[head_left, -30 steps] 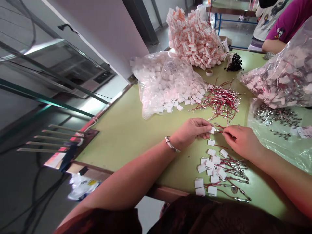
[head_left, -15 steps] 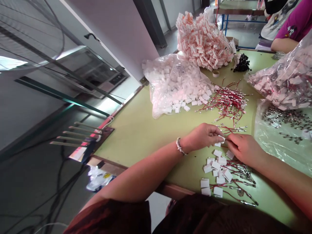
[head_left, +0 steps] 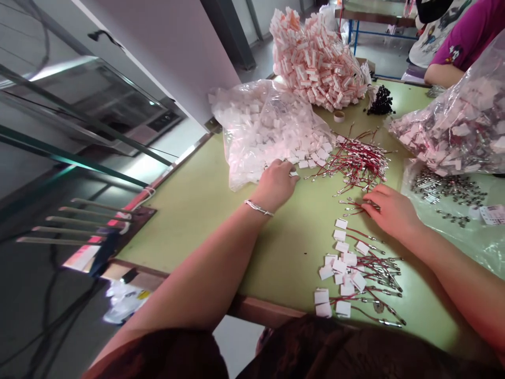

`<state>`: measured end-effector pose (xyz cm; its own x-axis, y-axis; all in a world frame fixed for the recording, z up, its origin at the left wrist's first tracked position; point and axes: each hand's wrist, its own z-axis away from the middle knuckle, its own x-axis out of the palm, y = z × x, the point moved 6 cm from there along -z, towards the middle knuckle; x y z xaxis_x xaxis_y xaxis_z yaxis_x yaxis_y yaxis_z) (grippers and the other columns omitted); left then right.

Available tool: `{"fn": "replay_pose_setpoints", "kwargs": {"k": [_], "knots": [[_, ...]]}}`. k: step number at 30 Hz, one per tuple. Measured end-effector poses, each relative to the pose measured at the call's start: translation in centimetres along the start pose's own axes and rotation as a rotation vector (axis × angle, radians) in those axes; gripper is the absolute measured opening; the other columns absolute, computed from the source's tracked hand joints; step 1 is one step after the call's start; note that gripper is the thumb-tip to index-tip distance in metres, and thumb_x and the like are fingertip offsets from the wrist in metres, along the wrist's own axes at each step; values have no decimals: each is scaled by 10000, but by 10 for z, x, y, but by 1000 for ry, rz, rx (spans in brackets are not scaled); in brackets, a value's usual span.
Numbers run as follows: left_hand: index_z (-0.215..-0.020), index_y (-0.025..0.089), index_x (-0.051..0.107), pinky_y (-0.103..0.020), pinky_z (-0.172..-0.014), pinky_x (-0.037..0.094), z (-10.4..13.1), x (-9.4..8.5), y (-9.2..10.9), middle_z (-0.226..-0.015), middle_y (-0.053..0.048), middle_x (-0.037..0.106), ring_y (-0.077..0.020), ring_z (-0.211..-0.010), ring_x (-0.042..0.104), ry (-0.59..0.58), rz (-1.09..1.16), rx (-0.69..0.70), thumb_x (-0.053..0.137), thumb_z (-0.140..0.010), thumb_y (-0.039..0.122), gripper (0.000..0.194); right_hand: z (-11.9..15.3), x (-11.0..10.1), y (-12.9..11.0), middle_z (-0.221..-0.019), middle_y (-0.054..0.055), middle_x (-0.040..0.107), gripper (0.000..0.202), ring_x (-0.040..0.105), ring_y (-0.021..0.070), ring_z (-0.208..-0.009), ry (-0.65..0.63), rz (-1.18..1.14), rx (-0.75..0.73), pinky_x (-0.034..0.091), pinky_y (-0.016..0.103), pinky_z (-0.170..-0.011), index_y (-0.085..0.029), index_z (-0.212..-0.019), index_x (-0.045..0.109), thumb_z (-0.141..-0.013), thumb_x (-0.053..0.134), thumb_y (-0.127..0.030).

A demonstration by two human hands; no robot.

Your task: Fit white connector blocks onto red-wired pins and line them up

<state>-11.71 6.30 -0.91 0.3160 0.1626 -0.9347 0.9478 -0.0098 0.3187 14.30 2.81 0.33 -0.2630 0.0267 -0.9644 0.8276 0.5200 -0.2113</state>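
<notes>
My left hand (head_left: 277, 184) is at the front edge of a clear bag (head_left: 240, 166) of white plastic connector housings. Its fingers are closed, and a white housing (head_left: 293, 173) shows at the fingertips. My right hand (head_left: 392, 210) has thumb and forefinger closing on a red wire with metal terminals (head_left: 357, 206), one of a few lying there. Below the hands, several white housings with red wires attached (head_left: 340, 235) lie in a rough column. Behind the hands is a larger heap of red wires (head_left: 357, 160).
A tall pile of pinkish-white parts (head_left: 315, 63) stands at the back, with a tape roll (head_left: 339, 116) and black-tipped bundle (head_left: 381, 100) beside it. At right are a bulky bag (head_left: 457, 126) and loose metal parts (head_left: 450, 187) on plastic. Another person's arm (head_left: 445, 73) rests beyond.
My left hand has left the housing it held and moved left to the bag's edge. That housing now lies in the column. My right hand has moved up to the few red wires.
</notes>
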Motion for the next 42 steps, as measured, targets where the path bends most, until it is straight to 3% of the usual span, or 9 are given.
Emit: {"fn": "replay_pose_setpoints", "kwargs": {"k": [3,7,11,17,20,24,30,36,42], "knots": [[-962,149,684,-366,-813,477,3,2,6,-887,-100,602,-248,-871,584,-1,28,17,517,-805,185,232,-3,11,-4,-901,70,628,219,578,188,-793,-76,104,-35,394,295,-579,-182,-823,670,-909,479,-243],[-1084,146,680,-366,-841,476,6,5,7,-919,-93,604,-240,-884,580,28,114,19,560,-772,196,337,1,3,-9,-935,75,640,227,582,177,-789,8,51,-60,413,295,-619,-170,-859,656,-923,446,-229],[-843,146,731,-353,-824,483,8,3,7,-844,-65,624,-198,-807,579,27,319,-49,632,-713,186,168,8,-5,-8,-827,59,665,219,592,171,-700,54,-41,-53,410,299,-596,-176,-881,642,-919,434,-235],[-863,105,686,-274,-708,513,33,27,34,-704,-23,657,-97,-624,610,-350,1283,-378,656,-765,158,115,16,-12,-21,-728,31,665,205,576,150,-609,50,-190,-69,414,290,-566,-181,-858,637,-899,448,-250],[-843,106,693,-218,-668,503,45,33,53,-707,-17,670,-70,-610,613,-499,1475,-409,700,-747,132,100,18,-14,-29,-787,43,690,232,615,161,-690,65,-231,-116,443,296,-624,-182,-876,653,-915,439,-264],[-872,97,706,-173,-596,474,53,36,64,-646,-23,663,-57,-566,599,-630,1511,-401,714,-762,158,126,19,-13,-29,-820,50,703,248,632,169,-724,65,-231,-118,455,303,-646,-184,-891,667,-920,435,-268],[-855,103,706,-170,-577,450,53,37,63,-638,-14,654,-48,-550,579,-623,1504,-405,726,-756,176,125,18,-10,-27,-778,46,695,261,626,165,-695,20,-226,-104,443,302,-625,-194,-862,676,-912,432,-269],[-827,112,696,-168,-452,355,52,34,63,-583,-8,630,-55,-487,531,-608,1368,-279,750,-721,268,196,17,-12,-24,-712,35,678,260,588,144,-614,-9,-203,-45,405,282,-580,-192,-818,666,-900,432,-269],[-834,130,671,-180,-438,373,61,38,82,-541,19,609,-60,-456,512,-676,1288,-180,732,-719,296,211,17,-14,-33,-756,40,701,256,599,143,-647,-65,-121,-50,377,282,-598,-195,-848,669,-904,431,-269]]}}
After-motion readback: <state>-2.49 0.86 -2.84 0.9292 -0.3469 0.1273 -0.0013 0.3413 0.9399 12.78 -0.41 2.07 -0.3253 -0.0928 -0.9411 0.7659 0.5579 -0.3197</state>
